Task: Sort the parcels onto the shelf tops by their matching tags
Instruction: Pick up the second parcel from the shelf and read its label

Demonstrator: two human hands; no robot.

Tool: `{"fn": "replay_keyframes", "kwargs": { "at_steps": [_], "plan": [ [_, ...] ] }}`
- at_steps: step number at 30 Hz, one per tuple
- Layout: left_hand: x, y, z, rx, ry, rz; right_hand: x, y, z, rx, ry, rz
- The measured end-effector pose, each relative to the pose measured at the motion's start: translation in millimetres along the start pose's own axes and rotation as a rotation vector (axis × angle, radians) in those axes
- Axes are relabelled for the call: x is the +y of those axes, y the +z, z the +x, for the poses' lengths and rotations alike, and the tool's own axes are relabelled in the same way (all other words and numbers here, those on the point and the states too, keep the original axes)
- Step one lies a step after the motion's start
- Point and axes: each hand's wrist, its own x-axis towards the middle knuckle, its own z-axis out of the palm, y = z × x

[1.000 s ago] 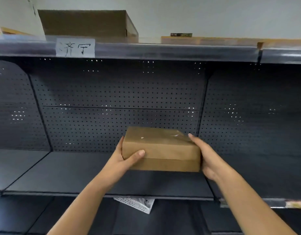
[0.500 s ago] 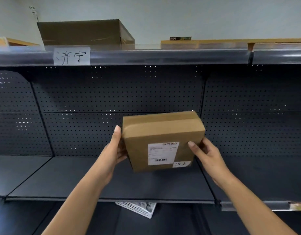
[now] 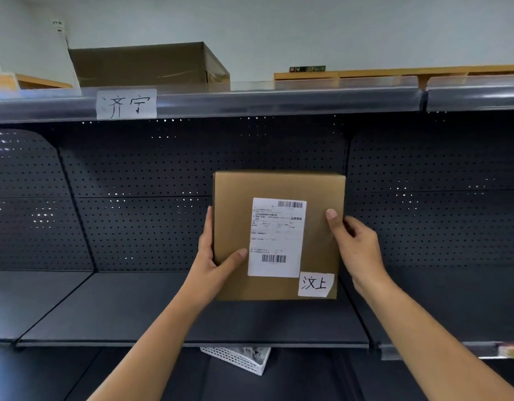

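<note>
1. Two hands clamp one flat brown cardboard parcel (image 3: 279, 235), left hand (image 3: 214, 263) and right hand (image 3: 355, 244) pinching opposite edges.
2. Now tipped upright before the dark pegboard shelf (image 3: 192, 322), unlike a second ago: handwritten white tag (image 3: 316, 284) faces the camera.
3. Differs from the white shelf-edge tag (image 3: 126, 104); likely belongs elsewhere.

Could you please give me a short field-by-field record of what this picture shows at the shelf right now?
held item: brown cardboard parcel, upright, label side facing the camera
left hand: left hand grips the parcel's lower left edge
right hand: right hand grips its right edge
parcel labels: printed shipping label; handwritten tag reading 汶上 at lower right
shelf tag: shelf tag reading 济宁 on the top shelf rail
match: the two tags differ
on shelf top: large cardboard box behind the shelf tag
below: white basket
</note>
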Motion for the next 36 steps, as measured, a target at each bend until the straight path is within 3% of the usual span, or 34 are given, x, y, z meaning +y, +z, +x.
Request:
{"fn": "replay_keyframes", "kwargs": {
  "at_steps": [5, 8, 13, 18, 22, 27, 36],
  "plan": [
    [6, 2, 2, 0.135, -0.041, -0.23, 9, -17, -16, -0.28, 0.006, 0.104],
    [16, 7, 3, 0.128, -0.14, -0.35, 22, -21, -29, -0.362, 0.096, 0.215],
    [22, 11, 7, 0.118, -0.197, -0.448, 10, -16, -35, -0.225, 0.069, 0.313],
    [13, 20, -15, 0.097, -0.061, -0.349, -5, -19, -32, -0.082, 0.094, 0.357],
    [3, 24, -26, 0.06, -0.116, -0.35, 0, -21, -40, -0.114, 0.078, 0.326],
    [1, 10, -26, 0.07, -0.16, -0.35, 11, -19, -63, -0.289, 0.017, 0.186],
    [6, 10, -35, 0.091, -0.137, -0.365, 11, -16, -73, -0.27, -0.034, 0.19]
  ]
}}
